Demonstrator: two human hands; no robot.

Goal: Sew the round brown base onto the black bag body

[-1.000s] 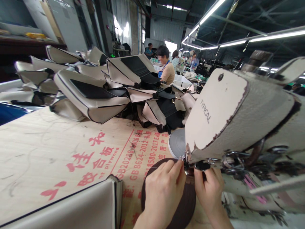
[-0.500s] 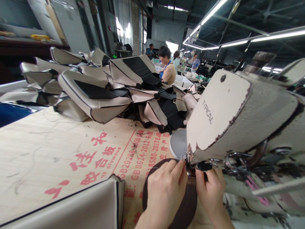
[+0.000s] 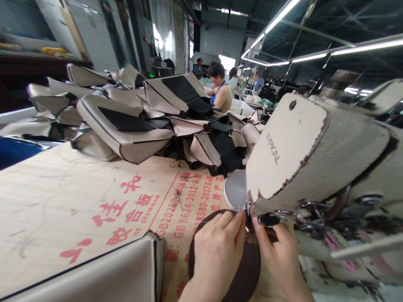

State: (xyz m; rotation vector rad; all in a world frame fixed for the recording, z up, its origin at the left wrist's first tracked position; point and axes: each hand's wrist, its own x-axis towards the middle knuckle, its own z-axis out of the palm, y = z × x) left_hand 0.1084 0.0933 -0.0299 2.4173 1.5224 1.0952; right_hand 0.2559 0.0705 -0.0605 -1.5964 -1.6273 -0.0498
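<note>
A sewing machine (image 3: 285,142) with chipped cream paint and the word TYPICAL on its head fills the right side. My left hand (image 3: 218,247) is closed at the left of its needle area (image 3: 247,209), thumb and fingertips pressed together. From the other side my right hand (image 3: 280,251) reaches under the head, fingers bent, one fingertip close to the needle bar. Whatever lies between the fingertips of either hand is too small or hidden to make out. Beneath both hands is a dark brown round roll (image 3: 242,272), partly covered by my left hand.
Behind the needle area lies a grey roll of tape (image 3: 235,191). A beige bag piece with black edging (image 3: 94,272) is at the front left of the plywood table (image 3: 63,188). Beige and black bags (image 3: 126,126) are heaped at the back. A person (image 3: 223,90) sits beyond them.
My right fingertips have shifted a little left and up, closer to the needle. My left hand stays nearly in place.
</note>
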